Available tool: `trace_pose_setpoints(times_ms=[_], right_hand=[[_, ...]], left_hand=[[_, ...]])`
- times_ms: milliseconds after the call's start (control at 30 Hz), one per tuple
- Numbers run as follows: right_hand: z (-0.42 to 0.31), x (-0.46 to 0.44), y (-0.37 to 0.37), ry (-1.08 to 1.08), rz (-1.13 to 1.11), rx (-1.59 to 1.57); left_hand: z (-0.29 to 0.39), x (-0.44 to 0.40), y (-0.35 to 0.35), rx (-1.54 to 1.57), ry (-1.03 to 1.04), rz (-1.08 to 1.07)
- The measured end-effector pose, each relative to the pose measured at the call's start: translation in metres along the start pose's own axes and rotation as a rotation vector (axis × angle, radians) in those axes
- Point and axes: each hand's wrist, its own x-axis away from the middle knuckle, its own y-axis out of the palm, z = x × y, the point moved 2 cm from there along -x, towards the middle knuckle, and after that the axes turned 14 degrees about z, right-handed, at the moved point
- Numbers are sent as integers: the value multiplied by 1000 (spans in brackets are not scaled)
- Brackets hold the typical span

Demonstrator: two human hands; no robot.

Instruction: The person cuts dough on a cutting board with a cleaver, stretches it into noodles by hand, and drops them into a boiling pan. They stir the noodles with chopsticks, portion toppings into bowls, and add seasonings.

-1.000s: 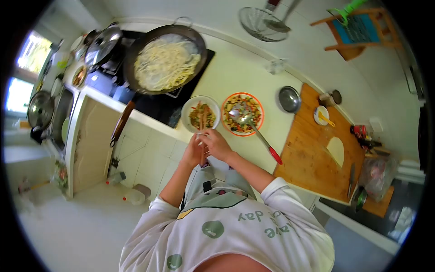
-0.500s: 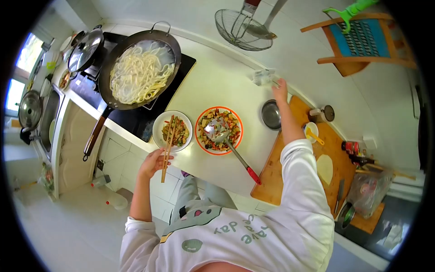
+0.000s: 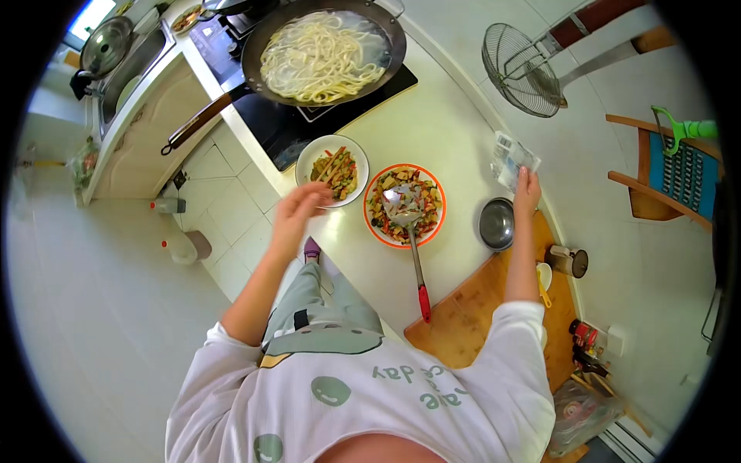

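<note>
My right hand (image 3: 527,191) grips the edge of a clear, printed plastic packet (image 3: 508,160) above the back of the counter, behind a small metal bowl (image 3: 496,224). My left hand (image 3: 297,212) is at the near edge of a white bowl (image 3: 363,158) of chopped food. Wooden chopsticks (image 3: 333,165) slant over that food; motion blur hides whether my left fingers touch them. Between my hands sits an orange-rimmed bowl (image 3: 443,208) of diced food, with a red-handled metal ladle (image 3: 417,266) resting in it.
A large pan (image 3: 258,58) of noodles in liquid is on the black stove (image 3: 279,131), its long handle (image 3: 202,123) pointing left. A wooden board (image 3: 455,324) lies at right. A wire strainer (image 3: 521,69) and a grater (image 3: 679,174) hang on the wall.
The right hand has taken hold of the plastic packet and lifted it. The chopsticks no longer stick out below the left hand. The whole view has shifted.
</note>
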Motion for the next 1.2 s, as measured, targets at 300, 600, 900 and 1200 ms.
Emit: trace_pose_setpoints(times_ms=[300, 600, 900, 1200], right_hand=[[-251, 120, -60, -186, -336, -11], [-328, 164, -10, -421, -521, 165], [-335, 185, 8, -342, -508, 186], [-326, 199, 8, -190, -491, 189]], left_hand=[[-33, 37, 75, 231, -223, -311], [-21, 21, 41, 316, -350, -307], [-26, 13, 22, 288, -219, -188], [-29, 4, 20, 216, 17, -240]])
